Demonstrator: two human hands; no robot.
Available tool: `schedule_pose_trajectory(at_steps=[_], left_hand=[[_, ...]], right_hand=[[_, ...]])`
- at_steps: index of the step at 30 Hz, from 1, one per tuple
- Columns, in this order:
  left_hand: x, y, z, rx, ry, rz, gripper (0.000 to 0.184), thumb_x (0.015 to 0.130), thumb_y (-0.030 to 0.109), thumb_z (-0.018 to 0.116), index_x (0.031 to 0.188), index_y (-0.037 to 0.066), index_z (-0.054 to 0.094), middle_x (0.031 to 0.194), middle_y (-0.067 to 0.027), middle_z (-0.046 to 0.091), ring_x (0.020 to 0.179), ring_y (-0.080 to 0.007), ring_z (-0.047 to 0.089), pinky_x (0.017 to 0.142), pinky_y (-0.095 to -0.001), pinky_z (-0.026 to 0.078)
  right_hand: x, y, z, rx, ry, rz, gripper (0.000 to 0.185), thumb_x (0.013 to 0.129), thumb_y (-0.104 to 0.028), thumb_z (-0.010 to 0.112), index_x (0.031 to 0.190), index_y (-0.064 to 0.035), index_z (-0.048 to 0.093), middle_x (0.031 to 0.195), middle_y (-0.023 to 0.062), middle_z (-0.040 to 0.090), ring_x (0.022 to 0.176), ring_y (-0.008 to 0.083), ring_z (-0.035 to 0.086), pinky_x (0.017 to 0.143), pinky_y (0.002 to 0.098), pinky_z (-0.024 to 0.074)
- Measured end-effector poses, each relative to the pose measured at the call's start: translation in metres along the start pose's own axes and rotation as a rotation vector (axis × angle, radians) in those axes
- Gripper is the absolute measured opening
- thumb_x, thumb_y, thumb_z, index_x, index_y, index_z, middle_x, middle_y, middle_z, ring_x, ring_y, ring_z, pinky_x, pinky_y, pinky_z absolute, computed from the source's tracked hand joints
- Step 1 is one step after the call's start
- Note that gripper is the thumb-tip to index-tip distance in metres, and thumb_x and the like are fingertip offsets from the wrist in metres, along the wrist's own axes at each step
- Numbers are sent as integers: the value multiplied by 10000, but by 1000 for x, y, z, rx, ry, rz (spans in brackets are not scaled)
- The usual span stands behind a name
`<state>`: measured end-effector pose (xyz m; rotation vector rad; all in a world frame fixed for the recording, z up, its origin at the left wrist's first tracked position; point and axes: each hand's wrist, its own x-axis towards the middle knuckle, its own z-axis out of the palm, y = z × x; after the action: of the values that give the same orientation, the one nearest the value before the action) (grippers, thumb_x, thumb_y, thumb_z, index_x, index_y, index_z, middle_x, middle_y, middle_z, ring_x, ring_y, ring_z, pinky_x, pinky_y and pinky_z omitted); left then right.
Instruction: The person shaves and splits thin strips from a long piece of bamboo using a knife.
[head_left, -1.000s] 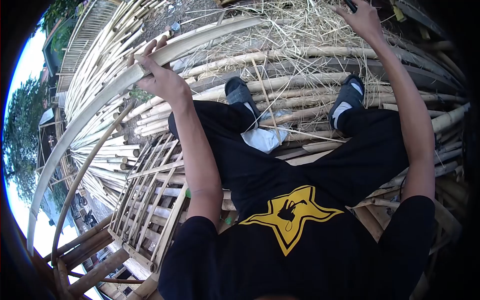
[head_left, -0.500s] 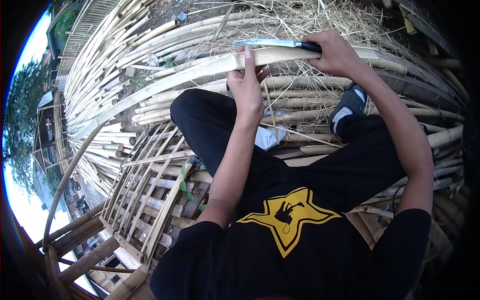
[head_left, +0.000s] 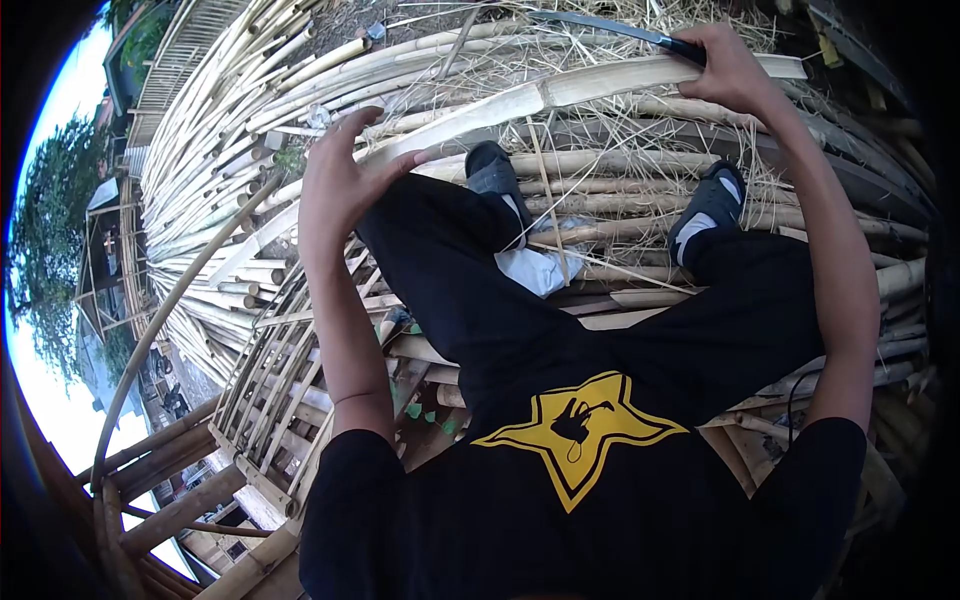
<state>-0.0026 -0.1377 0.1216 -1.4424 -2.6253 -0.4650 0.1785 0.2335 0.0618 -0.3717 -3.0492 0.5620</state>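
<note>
A long, flat bamboo strip [head_left: 500,108] stretches from the upper right down to the left, above my knees. My right hand [head_left: 728,70] is closed around the dark handle of a knife [head_left: 610,27], whose blade points left above the strip; the same hand is at the strip's right part. My left hand [head_left: 345,170] has its thumb and fingers spread apart, at the strip's left part, with no firm grip visible. Where the strip passes behind my left hand, it is hidden.
Bamboo poles [head_left: 620,197] lie under my feet, strewn with straw shavings [head_left: 640,130]. A slatted bamboo frame [head_left: 290,400] stands at lower left beside a curved pole [head_left: 150,335]. A white bag [head_left: 535,270] lies between my legs.
Over the last half second, my left hand opened and moved left along the strip. My right hand moved up and right with the knife, and the strip shifted right.
</note>
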Motion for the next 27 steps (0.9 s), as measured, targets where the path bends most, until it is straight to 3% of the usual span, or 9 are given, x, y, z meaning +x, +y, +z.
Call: schedule_pose_trajectory(at_steps=[1,4,8,9,14,16,17,22,27], left_hand=[[0,-6,-1,-52,-162,-90,590,674,378,800,1085,1,607,991,-153,660,936,-257,629,810,-365,480],[11,0,-5,-244,-593,-276,409,798,370,713,931,-5,619,635,-52,614,511,-119,585,522,-257,471],[2,4,19,-713,-881,-382,372,956,364,497,766,48,547,507,34,437,381,-29,422,365,-178,343],[-3,12,29,-795,-895,-449,375,956,371,495,764,53,539,506,38,427,377,-27,411,359,-178,340],[-27,47,78,-1190,-938,-714,343,972,360,458,790,73,506,531,37,436,354,-29,374,339,-180,342],[-30,54,93,-1339,-958,-755,326,977,352,447,803,78,484,547,29,444,341,-34,367,330,-181,337],[-29,62,97,-1344,-949,-790,316,978,346,446,805,82,468,554,23,440,335,-40,359,326,-181,331],[-27,73,140,-1399,-873,-855,329,958,342,495,763,80,451,550,3,457,324,-68,386,323,-190,347],[-27,74,166,-1299,-810,-825,403,921,382,554,659,100,435,455,24,407,294,-87,382,302,-209,336]], right_hand=[[-4,11,10,139,232,-128,417,565,-101,702,947,45,620,724,167,586,652,205,566,681,307,467],[-2,18,1,133,116,-14,443,561,-102,701,975,33,621,777,164,609,701,208,579,720,307,470],[2,41,18,5,432,-135,447,591,-110,755,1010,-8,637,844,168,628,741,268,590,771,335,477],[-4,20,9,-16,475,-101,328,715,-206,734,976,-28,647,781,151,622,696,270,583,711,348,470],[-13,-22,-15,18,366,240,261,695,-154,650,923,-28,661,816,171,663,805,335,640,682,390,509],[-17,-21,4,115,431,103,306,833,-323,644,908,-27,637,682,131,588,625,242,561,631,360,438],[-16,-23,7,159,245,248,420,846,-439,601,879,-23,639,688,151,594,635,283,599,652,375,478],[-38,-35,66,203,-4,133,303,814,-262,563,798,33,630,674,194,602,666,339,614,645,438,471],[-54,-51,117,300,-151,274,263,774,-204,568,746,53,616,641,219,594,620,367,596,626,436,459]])
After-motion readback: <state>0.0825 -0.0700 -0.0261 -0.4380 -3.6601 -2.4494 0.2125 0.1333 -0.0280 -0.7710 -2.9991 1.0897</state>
